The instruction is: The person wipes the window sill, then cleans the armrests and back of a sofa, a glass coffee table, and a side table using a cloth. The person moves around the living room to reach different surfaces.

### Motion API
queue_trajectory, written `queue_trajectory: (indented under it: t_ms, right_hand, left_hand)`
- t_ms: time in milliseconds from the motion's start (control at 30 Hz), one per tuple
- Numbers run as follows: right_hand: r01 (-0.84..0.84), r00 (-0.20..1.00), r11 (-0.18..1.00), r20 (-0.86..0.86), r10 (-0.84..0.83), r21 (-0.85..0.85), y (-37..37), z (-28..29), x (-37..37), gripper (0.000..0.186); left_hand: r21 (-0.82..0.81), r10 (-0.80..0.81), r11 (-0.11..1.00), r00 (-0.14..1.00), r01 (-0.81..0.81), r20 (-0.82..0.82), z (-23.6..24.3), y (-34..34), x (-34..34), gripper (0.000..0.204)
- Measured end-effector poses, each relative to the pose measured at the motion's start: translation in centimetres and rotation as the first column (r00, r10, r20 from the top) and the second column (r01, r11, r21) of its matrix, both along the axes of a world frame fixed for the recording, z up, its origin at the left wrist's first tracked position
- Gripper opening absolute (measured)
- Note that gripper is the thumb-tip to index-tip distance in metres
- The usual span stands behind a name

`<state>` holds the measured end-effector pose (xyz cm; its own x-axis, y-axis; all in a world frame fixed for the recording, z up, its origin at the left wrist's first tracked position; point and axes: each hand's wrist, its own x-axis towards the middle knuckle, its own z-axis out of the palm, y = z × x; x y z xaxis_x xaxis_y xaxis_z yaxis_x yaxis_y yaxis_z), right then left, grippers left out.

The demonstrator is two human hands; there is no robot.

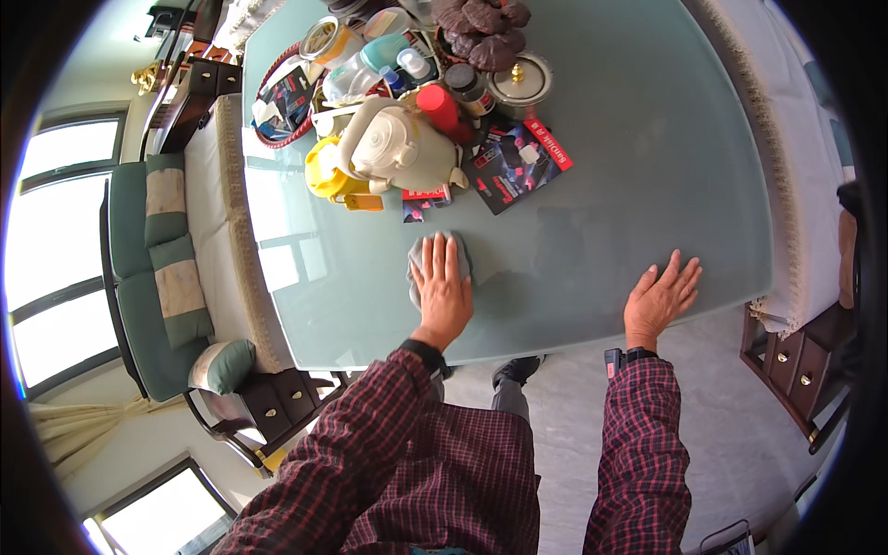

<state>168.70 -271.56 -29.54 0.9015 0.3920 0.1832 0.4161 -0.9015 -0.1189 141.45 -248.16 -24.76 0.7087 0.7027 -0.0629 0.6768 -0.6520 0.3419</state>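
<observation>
Left hand (pixel 444 294): presses grey fabric cloth (pixel 415 253), fingers flat, apparently wiping, nearside of cream rounded kettle (pixel 418 154).
Right hand (pixel 659 301): lies empty, fingers spread, right of kettle.
Cloth: probably calls for steady pressure.

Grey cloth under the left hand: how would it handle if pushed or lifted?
Probably floppy: the grey cloth has soft, rounded, irregular edges, so lifting would likely make it droop. Likely to slide when pushed: the tabletop looks smooth and glossy. Unlikely to roll or tip, since it lies low beneath the flat left hand.
</observation>
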Motion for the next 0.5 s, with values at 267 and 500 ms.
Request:
queue_trajectory:
  t_ms: [267, 500]
  right_hand:
    - [-0.004, 1.000, 0.999, -0.020, 0.005, 0.034, 0.5, 1.3, -0.1, 0.053]
    - [-0.015, 0.995, 1.000, -0.097, 0.016, 0.013, 0.7, 2.0, 0.0, 0.056]
  left_hand:
    - [-0.161, -0.138, 0.977, 0.990, 0.140, 0.018, 1.6, -8.4, 2.2, 0.084]
    - [-0.363, -0.345, 0.873, 0.939, 0.325, 0.012, 2.8, -8.7, 4.1, 0.089]
